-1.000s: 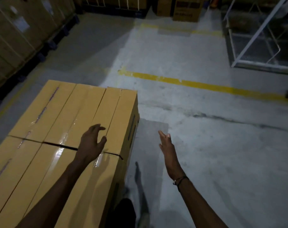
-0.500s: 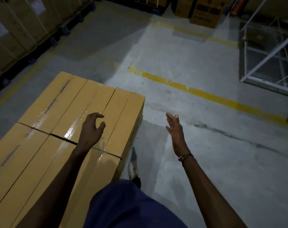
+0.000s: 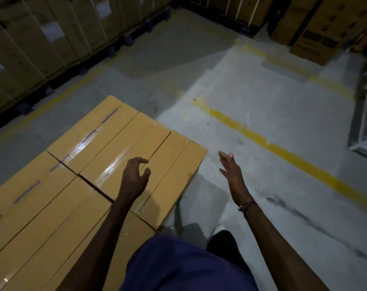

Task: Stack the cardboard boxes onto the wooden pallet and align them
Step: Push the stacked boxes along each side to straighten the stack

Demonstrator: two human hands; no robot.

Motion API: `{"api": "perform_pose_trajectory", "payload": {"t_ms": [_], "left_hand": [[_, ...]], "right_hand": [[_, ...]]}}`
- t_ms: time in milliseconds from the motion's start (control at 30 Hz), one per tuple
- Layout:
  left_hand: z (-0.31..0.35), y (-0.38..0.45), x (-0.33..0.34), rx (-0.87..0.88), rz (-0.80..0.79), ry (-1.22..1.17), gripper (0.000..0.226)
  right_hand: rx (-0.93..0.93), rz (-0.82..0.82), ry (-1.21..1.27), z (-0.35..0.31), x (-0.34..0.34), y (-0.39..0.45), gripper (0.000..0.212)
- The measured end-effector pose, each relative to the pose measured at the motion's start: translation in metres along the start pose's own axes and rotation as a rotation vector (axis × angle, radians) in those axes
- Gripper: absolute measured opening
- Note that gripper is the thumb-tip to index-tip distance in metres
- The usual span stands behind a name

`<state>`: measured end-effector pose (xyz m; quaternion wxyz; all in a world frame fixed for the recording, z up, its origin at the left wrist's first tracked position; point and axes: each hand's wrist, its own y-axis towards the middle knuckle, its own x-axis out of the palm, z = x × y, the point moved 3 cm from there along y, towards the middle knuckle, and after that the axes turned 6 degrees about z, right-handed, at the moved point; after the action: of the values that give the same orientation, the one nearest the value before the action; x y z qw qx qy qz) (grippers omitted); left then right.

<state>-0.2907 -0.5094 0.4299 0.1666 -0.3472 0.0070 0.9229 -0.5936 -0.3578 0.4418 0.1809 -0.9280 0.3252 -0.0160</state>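
**Both hands loose above the stacked boxes**

Yellow-brown cardboard boxes [image 3: 107, 156] packed tight at lower left, long and narrow, laid side by side in two rows with a dark seam between the rows. Long axes running from lower left toward upper right, the far ends pointing at the yellow floor line [image 3: 283, 152]. Clear tape glinting along the tops, purple print on several lids. Pallet beneath hidden by the stack.

Left hand [image 3: 134, 179] poised over the near right boxes, fingers [image 3: 139, 161] curled loosely like a claw, thumb apart, gripping nothing; touching the lid or just above it, hard to tell. Right hand [image 3: 233, 177] out past the stack's right edge, over bare floor, fingers straight and slightly spread, holding nothing. Dark cord bracelet [image 3: 247, 205] at that wrist.

Blue trouser leg [image 3: 184, 265] at bottom centre, a dark shoe [image 3: 222, 240] on the grey concrete floor [image 3: 251, 97] beside the stack.

Further out: strapped cartons on dark pallets [image 3: 52, 38] along the left wall, printed brown boxes [image 3: 316, 34] at upper right, a white metal frame [image 3: 365, 122] at the right edge.
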Motion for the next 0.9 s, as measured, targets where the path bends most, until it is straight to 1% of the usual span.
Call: {"api": "perform_pose_trajectory", "payload": {"t_ms": [67,167,267,400,633,733,900], "left_hand": [[0.006,0.010,0.009,-0.028,0.012,0.016,0.045],[0.018,0.026,0.026,-0.048,0.060,0.026,0.045],[0.033,0.043,0.049,-0.076,0.148,0.026,0.031],[0.060,0.065,0.085,-0.125,0.277,0.014,0.026],[0.099,0.084,0.137,-0.265,0.423,0.052,0.031],[0.108,0.092,0.152,-0.336,0.475,0.076,0.034],[0.107,0.122,0.181,-0.433,0.501,0.126,0.038]], "right_hand": [[-0.014,-0.039,-0.021,-0.010,-0.002,0.029,0.060],[-0.028,-0.110,-0.049,-0.026,-0.010,0.077,0.060],[-0.038,-0.187,-0.070,-0.040,-0.023,0.125,0.061],[-0.054,-0.295,-0.117,-0.057,-0.042,0.190,0.062],[-0.031,-0.463,-0.209,-0.084,-0.058,0.280,0.059],[-0.015,-0.533,-0.252,-0.087,-0.048,0.311,0.060],[0.033,-0.627,-0.321,-0.082,-0.016,0.363,0.060]]}}
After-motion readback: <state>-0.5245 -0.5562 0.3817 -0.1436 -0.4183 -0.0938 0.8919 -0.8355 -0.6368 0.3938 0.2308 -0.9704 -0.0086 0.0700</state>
